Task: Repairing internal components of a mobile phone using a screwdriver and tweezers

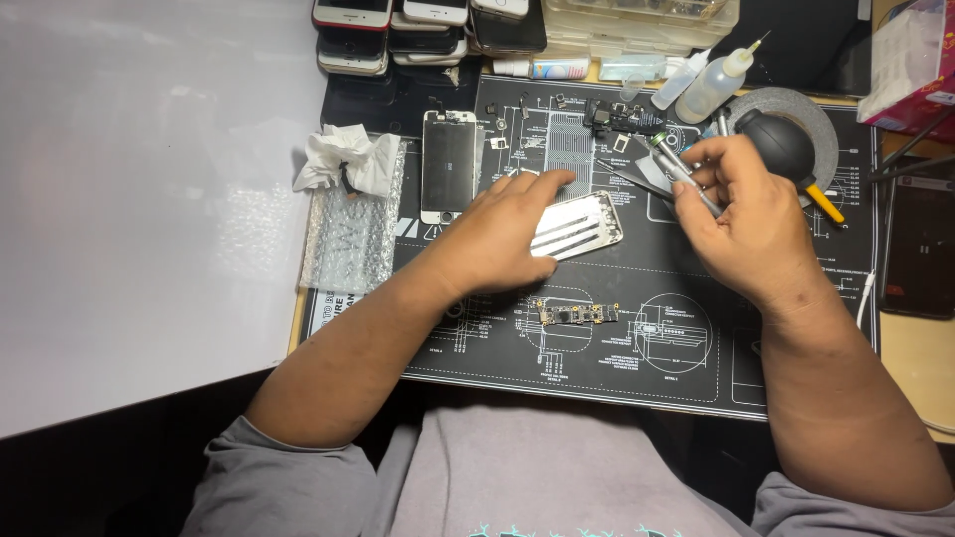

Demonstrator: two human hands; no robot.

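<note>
Left hand (pixel 502 234) flat, fingers spread, pressing the silver phone housing (pixel 582 227) at the middle of the black repair mat (pixel 617 368). Right hand (pixel 741 214) pinches a metal screwdriver (pixel 681 169) just beside. Logic board (pixel 577 314) near the mat's front edge; detached screen (pixel 449 164) toward its back-left corner.

A detached phone screen (pixel 449 165), a black rectangle with a white frame, lies upright above the middle of the frame, left of centre. At its left sits a clear bubble-wrap bag (pixel 350 234). A stack of phones (pixel 428 30), dark screens in white and red frames, fills the top edge. A pink and red box (pixel 910 65) stands in the upper right corner. A dark tablet screen (pixel 920 244) lies at the right edge.
</note>
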